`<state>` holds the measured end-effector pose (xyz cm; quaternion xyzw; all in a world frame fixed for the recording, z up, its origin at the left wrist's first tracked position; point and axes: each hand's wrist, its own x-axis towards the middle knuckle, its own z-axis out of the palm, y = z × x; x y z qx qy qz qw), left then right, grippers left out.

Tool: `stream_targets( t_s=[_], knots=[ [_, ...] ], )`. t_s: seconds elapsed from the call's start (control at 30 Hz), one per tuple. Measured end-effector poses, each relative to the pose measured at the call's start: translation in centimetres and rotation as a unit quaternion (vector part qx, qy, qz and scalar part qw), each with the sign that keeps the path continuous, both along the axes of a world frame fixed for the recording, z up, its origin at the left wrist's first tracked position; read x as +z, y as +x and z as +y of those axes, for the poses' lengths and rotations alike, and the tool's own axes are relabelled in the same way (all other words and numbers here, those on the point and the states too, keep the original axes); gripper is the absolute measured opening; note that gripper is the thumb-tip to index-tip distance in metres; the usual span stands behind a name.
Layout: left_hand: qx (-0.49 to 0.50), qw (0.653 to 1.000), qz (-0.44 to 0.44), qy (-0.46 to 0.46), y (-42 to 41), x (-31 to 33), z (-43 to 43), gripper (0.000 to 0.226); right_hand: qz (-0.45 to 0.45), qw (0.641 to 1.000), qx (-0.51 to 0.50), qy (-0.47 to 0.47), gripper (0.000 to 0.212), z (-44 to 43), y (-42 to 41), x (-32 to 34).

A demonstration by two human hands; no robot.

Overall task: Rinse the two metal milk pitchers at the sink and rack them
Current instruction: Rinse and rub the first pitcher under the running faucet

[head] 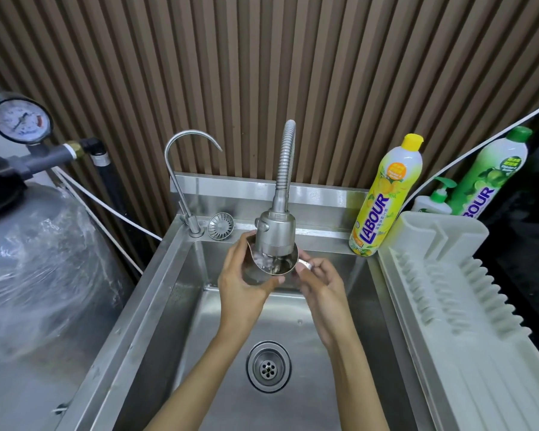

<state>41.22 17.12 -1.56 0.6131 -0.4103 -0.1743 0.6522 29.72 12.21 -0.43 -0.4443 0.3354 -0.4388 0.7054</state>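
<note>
One metal milk pitcher [269, 265] is held upright over the steel sink [175, 275], right under the flexible spray faucet head [276, 233]. Water splashes inside it. My left hand [241, 275] wraps around the pitcher's body from the left. My right hand [319, 279] pinches its handle on the right side. A second pitcher is not in view. The white dish rack [448, 293] lies to the right of the sink with nothing on it.
A thin gooseneck tap [184, 169] and a loose strainer [220, 225] sit at the sink's back left. Yellow [386, 197] and green [492, 172] detergent bottles and a pump bottle [436, 199] stand at the back right. A wrapped tank [38, 262] with a gauge [21, 119] stands left. The drain [268, 367] is below.
</note>
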Motion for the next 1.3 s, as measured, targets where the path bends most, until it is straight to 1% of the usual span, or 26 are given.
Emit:
stream_targets(
  t_s=[0.03, 0.07, 0.13, 0.2, 0.27, 0.33, 0.4, 0.43, 0.47, 0.5, 0.53, 0.6, 0.67, 0.73, 0.8, 0.83, 0.87, 0.97, 1.03, 1.1, 1.2, 1.23, 1.27, 1.3],
  knots=[
    [0.018, 0.999, -0.043, 0.007, -0.1, 0.4, 0.3, 0.084, -0.024, 0.999, 0.014, 0.029, 0.019, 0.0, 0.0, -0.4],
    [0.039, 0.996, -0.075, 0.020, -0.1, 0.7, 0.6, 0.084, -0.023, 0.998, 0.023, 0.047, 0.018, 0.0, 0.0, -0.7],
    [0.085, 0.989, -0.106, 0.061, -0.2, 1.2, 1.0, 0.094, 0.021, 0.998, 0.030, 0.053, 0.016, 0.2, -0.2, -0.5],
    [0.108, 0.984, -0.092, 0.105, -0.4, 1.2, 1.2, 0.104, 0.074, 0.996, 0.015, 0.039, 0.017, 0.3, -0.5, 0.2],
    [0.100, 0.983, -0.074, 0.136, -0.8, 1.1, 1.4, 0.098, 0.148, 0.989, -0.019, 0.019, 0.019, 0.1, -1.0, 0.9],
    [0.060, 0.982, -0.052, 0.170, -1.0, 0.9, 1.5, 0.075, 0.257, 0.963, -0.072, -0.035, 0.024, -0.2, -1.4, 1.7],
    [-0.004, 0.982, -0.009, 0.186, -1.0, 0.4, 1.4, 0.047, 0.369, 0.914, -0.120, -0.117, 0.025, -0.1, -1.8, 2.8],
    [-0.036, 0.983, 0.023, 0.180, -0.9, 0.1, 1.2, 0.044, 0.407, 0.891, -0.133, -0.153, 0.026, 0.0, -1.8, 3.3],
    [-0.064, 0.982, 0.060, 0.168, -0.8, -0.2, 0.9, 0.048, 0.422, 0.877, -0.142, -0.179, 0.026, 0.2, -1.8, 3.7],
    [-0.081, 0.980, 0.095, 0.154, -0.9, -0.5, 0.5, 0.053, 0.414, 0.876, -0.148, -0.200, 0.025, 0.4, -1.8, 3.9],
    [-0.090, 0.980, 0.123, 0.131, -0.9, -0.6, 0.2, 0.054, 0.382, 0.887, -0.149, -0.210, 0.025, 0.5, -1.7, 3.9],
    [-0.093, 0.981, 0.154, 0.068, -1.0, -0.7, -0.4, 0.056, 0.281, 0.931, -0.130, -0.195, 0.028, 0.6, -1.5, 3.6],
    [-0.080, 0.985, 0.151, 0.014, -0.7, -0.6, -0.6, 0.070, 0.174, 0.968, -0.094, -0.153, 0.028, 0.5, -1.1, 2.6],
    [-0.047, 0.994, 0.096, -0.018, -0.2, -0.4, -0.3, 0.082, 0.073, 0.992, -0.051, -0.085, 0.026, 0.4, -0.4, 1.2],
    [-0.016, 1.000, -0.002, -0.017, 0.0, 0.2, 0.3, 0.084, -0.029, 1.000, -0.009, 0.003, 0.024, 0.2, 0.0, -0.1],
    [0.001, 0.999, -0.045, -0.001, 0.0, 0.7, 0.6, 0.084, -0.052, 0.998, 0.011, 0.033, 0.022, 0.2, 0.1, -0.7],
    [0.021, 0.997, -0.074, 0.021, 0.0, 1.1, 0.9, 0.085, -0.046, 0.997, 0.026, 0.049, 0.020, 0.3, 0.1, -1.0],
    [0.073, 0.989, -0.104, 0.081, 0.1, 1.6, 1.5, 0.096, 0.037, 0.998, 0.038, 0.038, 0.019, 0.6, -0.4, -0.6],
    [0.087, 0.988, -0.085, 0.096, -0.1, 1.4, 1.7, 0.096, 0.095, 0.995, 0.015, 0.008, 0.019, 0.7, -1.0, 0.6],
    [0.076, 0.987, -0.061, 0.128, -0.4, 1.2, 1.7, 0.086, 0.185, 0.982, -0.027, -0.036, 0.023, 0.4, -1.5, 1.8],
    [-0.012, 0.979, -0.014, 0.202, -0.6, -0.1, 1.0, 0.061, 0.353, 0.930, -0.059, -0.087, 0.033, -0.3, -1.9, 2.8],
    [-0.039, 0.977, 0.015, 0.211, -0.6, -0.5, 0.6, 0.057, 0.379, 0.920, -0.059, -0.083, 0.038, -0.5, -2.0, 2.6],
    [-0.052, 0.974, 0.043, 0.218, -0.6, -0.8, 0.1, 0.056, 0.386, 0.918, -0.058, -0.066, 0.040, -0.7, -2.0, 2.3],
    [-0.049, 0.969, 0.058, 0.234, -0.5, -0.9, -0.5, 0.055, 0.376, 0.924, -0.056, -0.040, 0.037, -0.9, -2.1, 1.7]
  ],
)
